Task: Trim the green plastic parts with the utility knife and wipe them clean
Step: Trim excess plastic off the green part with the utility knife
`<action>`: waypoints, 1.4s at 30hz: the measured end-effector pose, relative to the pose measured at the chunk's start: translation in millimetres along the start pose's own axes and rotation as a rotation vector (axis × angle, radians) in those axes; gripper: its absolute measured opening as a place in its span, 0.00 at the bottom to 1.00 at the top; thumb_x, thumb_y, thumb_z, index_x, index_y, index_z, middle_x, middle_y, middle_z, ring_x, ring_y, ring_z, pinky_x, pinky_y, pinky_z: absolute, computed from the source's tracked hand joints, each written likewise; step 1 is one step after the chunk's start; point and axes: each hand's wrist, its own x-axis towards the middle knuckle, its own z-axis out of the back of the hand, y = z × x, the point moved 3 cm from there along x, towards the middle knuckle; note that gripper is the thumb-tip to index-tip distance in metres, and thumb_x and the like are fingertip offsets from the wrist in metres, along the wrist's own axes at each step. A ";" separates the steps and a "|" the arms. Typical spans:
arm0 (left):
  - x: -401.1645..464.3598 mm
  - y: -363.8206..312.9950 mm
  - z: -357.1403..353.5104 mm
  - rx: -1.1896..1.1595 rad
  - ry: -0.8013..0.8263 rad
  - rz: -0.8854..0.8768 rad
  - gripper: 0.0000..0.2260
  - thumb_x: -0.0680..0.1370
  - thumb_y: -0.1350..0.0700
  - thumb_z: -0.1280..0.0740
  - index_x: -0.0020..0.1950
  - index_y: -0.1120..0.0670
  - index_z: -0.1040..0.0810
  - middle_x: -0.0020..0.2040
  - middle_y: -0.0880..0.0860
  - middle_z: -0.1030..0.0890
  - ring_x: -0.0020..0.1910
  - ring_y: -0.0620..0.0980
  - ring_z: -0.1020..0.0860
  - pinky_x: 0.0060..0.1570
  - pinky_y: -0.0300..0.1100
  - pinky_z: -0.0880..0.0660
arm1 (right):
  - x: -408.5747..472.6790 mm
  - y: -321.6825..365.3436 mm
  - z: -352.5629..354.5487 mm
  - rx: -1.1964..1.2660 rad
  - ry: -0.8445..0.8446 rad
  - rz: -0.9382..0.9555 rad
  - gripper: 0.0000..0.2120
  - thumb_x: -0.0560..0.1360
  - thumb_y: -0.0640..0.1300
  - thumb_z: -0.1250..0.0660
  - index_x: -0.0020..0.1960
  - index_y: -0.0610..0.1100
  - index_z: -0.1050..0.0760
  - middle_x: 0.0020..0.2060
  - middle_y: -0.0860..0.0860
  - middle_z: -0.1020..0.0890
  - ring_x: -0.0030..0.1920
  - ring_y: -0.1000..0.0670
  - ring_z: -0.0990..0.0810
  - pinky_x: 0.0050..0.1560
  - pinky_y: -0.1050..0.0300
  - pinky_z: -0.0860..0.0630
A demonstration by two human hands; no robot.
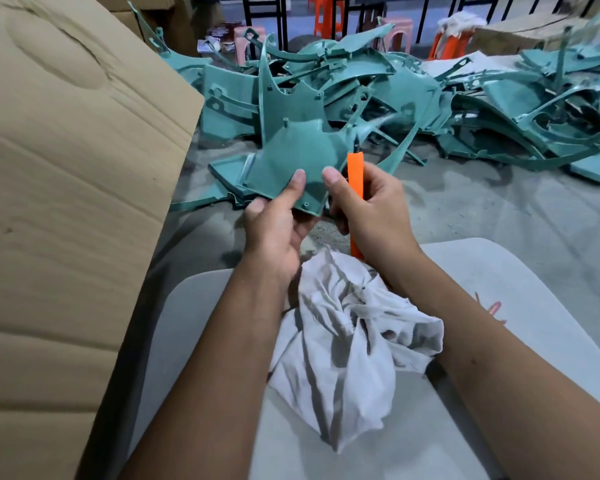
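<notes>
Floor (pixel 465 216): L hand (pixel 274 226) grips green part (pixel 291 157), R hand (pixel 371 209) knife (pixel 355 181).

2 hands (pixel 274 220), 1 orange utility knife (pixel 355 174), 1 white rag (pixel 354 341), 1 held green part (pixel 291 157), 3 orange stools (pixel 326 12).

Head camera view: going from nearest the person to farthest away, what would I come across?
White rag on the lap → hands, left and right, holding a green part and orange knife → pile of green parts → orange stools.
</notes>
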 end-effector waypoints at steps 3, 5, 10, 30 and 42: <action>4.0 -5.2 8.3 -0.021 -0.028 0.032 0.13 0.77 0.62 0.27 0.60 0.62 0.20 0.51 0.58 0.14 0.43 0.51 0.15 0.35 0.40 0.20 | -6.2 -8.3 5.3 -0.089 0.122 -0.061 0.22 0.86 0.50 0.39 0.51 0.29 0.29 0.33 0.42 0.29 0.30 0.47 0.30 0.28 0.55 0.31; 5.4 -5.5 11.4 -0.032 -0.047 0.055 0.10 0.76 0.62 0.25 0.56 0.61 0.19 0.48 0.57 0.14 0.39 0.50 0.15 0.34 0.39 0.20 | -8.9 -4.2 16.1 -0.189 0.143 0.019 0.14 0.85 0.50 0.37 0.51 0.38 0.27 0.33 0.43 0.28 0.29 0.46 0.28 0.27 0.56 0.28; 7.9 -2.9 13.7 0.037 -0.107 0.059 0.10 0.73 0.59 0.23 0.51 0.60 0.18 0.42 0.56 0.15 0.32 0.48 0.18 0.29 0.37 0.24 | -15.0 6.5 36.3 -0.874 0.149 0.456 0.15 0.82 0.58 0.36 0.48 0.47 0.31 0.28 0.56 0.30 0.29 0.52 0.30 0.30 0.54 0.33; 3.6 -5.6 11.6 0.036 -0.073 0.169 0.04 0.76 0.62 0.26 0.48 0.59 0.20 0.38 0.54 0.19 0.26 0.44 0.24 0.21 0.32 0.32 | -3.2 -7.8 43.2 -1.053 0.071 0.402 0.18 0.85 0.57 0.43 0.42 0.48 0.34 0.27 0.53 0.29 0.27 0.48 0.30 0.29 0.54 0.39; -0.2 -8.5 11.2 0.008 -0.046 0.215 0.05 0.77 0.64 0.29 0.42 0.59 0.20 0.31 0.54 0.19 0.24 0.45 0.24 0.19 0.31 0.33 | -13.6 -2.2 34.5 -1.076 0.074 0.453 0.18 0.85 0.58 0.42 0.43 0.48 0.35 0.26 0.53 0.31 0.27 0.47 0.31 0.28 0.53 0.41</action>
